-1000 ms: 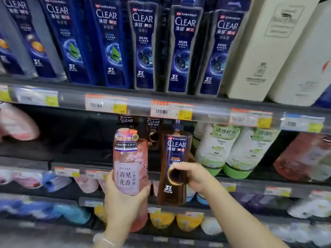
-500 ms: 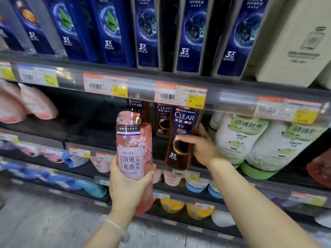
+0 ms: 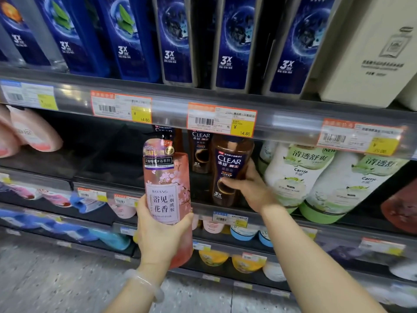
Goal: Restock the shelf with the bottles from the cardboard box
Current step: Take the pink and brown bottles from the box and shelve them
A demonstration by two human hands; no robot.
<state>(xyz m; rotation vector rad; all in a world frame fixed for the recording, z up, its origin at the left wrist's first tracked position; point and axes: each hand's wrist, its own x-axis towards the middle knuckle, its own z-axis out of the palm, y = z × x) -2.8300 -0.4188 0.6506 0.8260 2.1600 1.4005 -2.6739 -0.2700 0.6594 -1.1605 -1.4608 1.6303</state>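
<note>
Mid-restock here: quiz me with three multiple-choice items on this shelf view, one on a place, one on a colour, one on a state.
1. Where is the brown CLEAR bottle?
A. top shelf
B. middle shelf, left of the green-and-white bottles
C. floor

2. What colour is the bottle in the left hand?
A. pink
B. blue
C. green

3. What is the right hand doing?
A. hanging idle
B. pressing a price tag
C. gripping the brown CLEAR bottle

Answers: B, it stands upright beside those bottles; A, the pink floral bottle has a pink body; C, its fingers curl round it.

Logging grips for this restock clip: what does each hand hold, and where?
Left hand grips the pink bottle round its lower body; right hand grips the brown bottle at mid-body.
</note>
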